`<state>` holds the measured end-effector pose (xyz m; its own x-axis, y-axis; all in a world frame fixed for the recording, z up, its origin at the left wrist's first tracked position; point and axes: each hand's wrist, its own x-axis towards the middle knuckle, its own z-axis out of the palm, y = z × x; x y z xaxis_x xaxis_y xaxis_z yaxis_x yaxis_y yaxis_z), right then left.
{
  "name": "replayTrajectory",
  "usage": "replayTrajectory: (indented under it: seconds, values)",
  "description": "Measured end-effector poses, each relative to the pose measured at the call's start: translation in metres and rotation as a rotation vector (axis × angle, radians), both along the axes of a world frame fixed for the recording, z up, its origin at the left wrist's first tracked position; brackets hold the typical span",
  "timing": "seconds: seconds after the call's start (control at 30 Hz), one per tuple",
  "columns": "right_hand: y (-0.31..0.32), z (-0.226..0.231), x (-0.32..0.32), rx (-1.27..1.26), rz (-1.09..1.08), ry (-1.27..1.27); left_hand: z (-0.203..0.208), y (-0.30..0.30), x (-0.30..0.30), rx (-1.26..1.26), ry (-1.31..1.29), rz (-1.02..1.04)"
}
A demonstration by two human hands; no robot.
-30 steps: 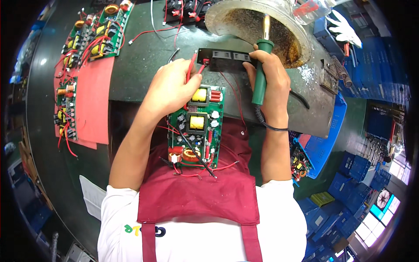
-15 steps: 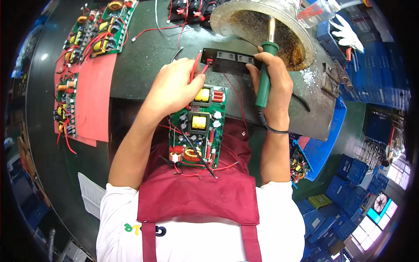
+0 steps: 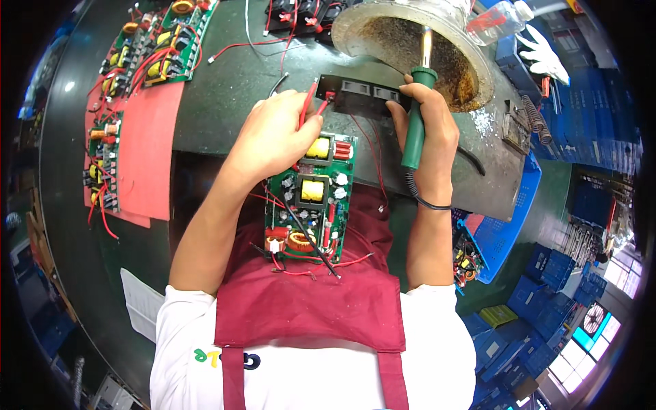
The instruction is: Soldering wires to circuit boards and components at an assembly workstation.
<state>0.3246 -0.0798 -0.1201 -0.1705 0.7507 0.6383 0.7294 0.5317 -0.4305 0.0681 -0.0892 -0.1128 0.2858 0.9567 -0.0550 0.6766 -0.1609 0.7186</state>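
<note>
The left hand is pinching a red wire against the black module on the tabletop, while the right hand, the nearer one, is gripping the green soldering iron upright, tip pointing away, just right of the wire.

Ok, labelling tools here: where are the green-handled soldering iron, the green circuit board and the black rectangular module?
Green-handled soldering iron [image 3: 412, 137], head view, handle.
Green circuit board [image 3: 311, 205], head view, centre.
Black rectangular module [image 3: 359, 92], head view, top face.

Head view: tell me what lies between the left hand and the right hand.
In the head view, a black rectangular part spans the gap between the left hand and right hand, which grips a green-handled soldering iron.
</note>
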Motion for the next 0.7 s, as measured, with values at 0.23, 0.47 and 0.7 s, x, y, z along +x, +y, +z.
replayTrajectory:
  seconds: [0.23,0.47,0.7]
  values:
    - [-0.001,0.002,0.000,-0.003,0.008,0.012,0.001,-0.002,0.001,-0.029,0.042,-0.002]
    - [0.000,0.001,0.000,-0.003,0.010,0.012,-0.002,-0.035,0.007,0.550,0.097,0.295]
    - [-0.003,0.002,-0.002,-0.024,0.016,0.036,0.001,-0.027,0.007,0.590,-0.037,0.251]
